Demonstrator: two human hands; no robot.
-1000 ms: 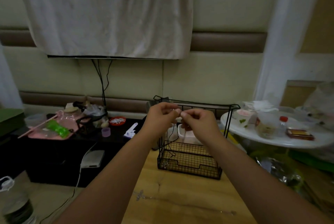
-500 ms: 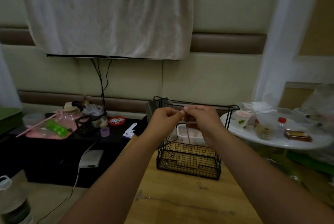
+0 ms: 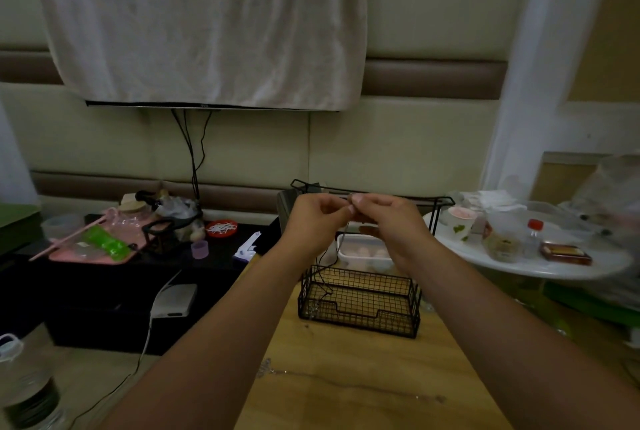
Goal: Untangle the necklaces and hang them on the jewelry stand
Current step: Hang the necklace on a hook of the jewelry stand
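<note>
Both hands are raised together at the top rail of the black wire jewelry stand [image 3: 360,298], which sits on the wooden table [image 3: 346,377]. The left hand [image 3: 317,221] and the right hand [image 3: 388,221] meet fingertip to fingertip, each pinching what appears to be one end of a thin necklace [image 3: 341,239]; the clasp itself is too small to make out. The position suggests the ends are being held level with the rail so the chain can be fastened or draped over it. Below the hands, a fine strand drops towards the stand's mesh basket, and a dark cord [image 3: 323,277] loops down inside the frame to the basket floor; whether that cord is a second necklace already hung, I cannot tell. A further chain [image 3: 346,384] lies stretched on the tabletop nearer the person, well apart from the stand, apparently awaiting its turn. In my judgement the hanging step is under way and unfinished. A white container [image 3: 363,253] stands behind the stand.
</note>
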